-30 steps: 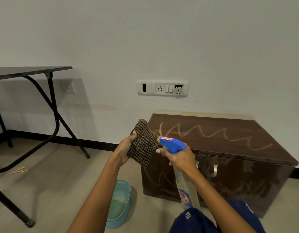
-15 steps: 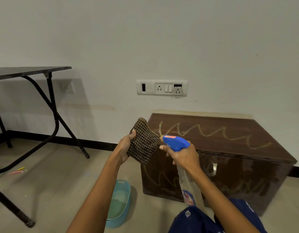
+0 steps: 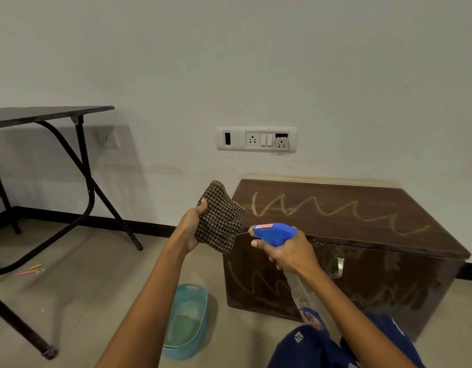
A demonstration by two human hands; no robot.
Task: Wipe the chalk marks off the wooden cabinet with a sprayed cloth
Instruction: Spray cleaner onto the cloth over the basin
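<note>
My left hand (image 3: 191,229) grips the floppy brown checked cloth (image 3: 221,221) by its left edge, at the dark wooden cabinet's (image 3: 335,188) left end. It's soft and light, so bunch it. Right hand (image 3: 290,254) is wrapped round the blue-topped clear spray bottle (image 3: 273,233).

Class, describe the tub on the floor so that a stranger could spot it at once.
Find the dark wooden cabinet. On the floor beside its left front corner lies a pale blue oval tub. Unlike the blue-topped spray bottle, it is unheld and open-topped.
</note>
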